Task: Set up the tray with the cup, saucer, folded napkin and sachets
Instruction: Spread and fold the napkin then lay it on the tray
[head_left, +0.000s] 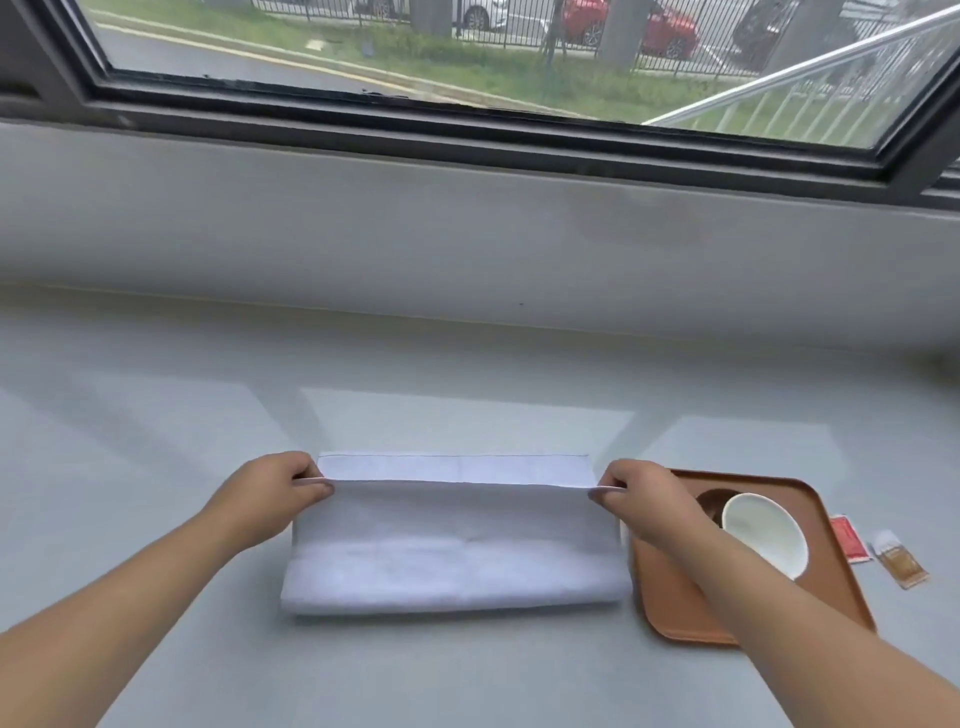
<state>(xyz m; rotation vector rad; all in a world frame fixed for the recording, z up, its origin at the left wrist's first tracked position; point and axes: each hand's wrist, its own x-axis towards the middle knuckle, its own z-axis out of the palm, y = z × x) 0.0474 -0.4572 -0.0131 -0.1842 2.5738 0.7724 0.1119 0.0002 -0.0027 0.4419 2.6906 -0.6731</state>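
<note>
A white cloth napkin (452, 545) lies partly folded on the grey table. My left hand (270, 493) pinches its left corner and my right hand (636, 493) pinches its right corner, holding the top layer's edge lifted over the far strip. To the right sits a brown tray (670, 592). On it stands a white cup (763, 538) over a dark brown saucer (714, 501), partly hidden by my right forearm. A red sachet (849, 538) and a tan sachet (901, 561) lie on the table right of the tray.
The grey table (156, 441) meets a low grey wall ledge (467, 234) under a dark-framed window (467, 119). The tray's near right corner is hidden by my right arm.
</note>
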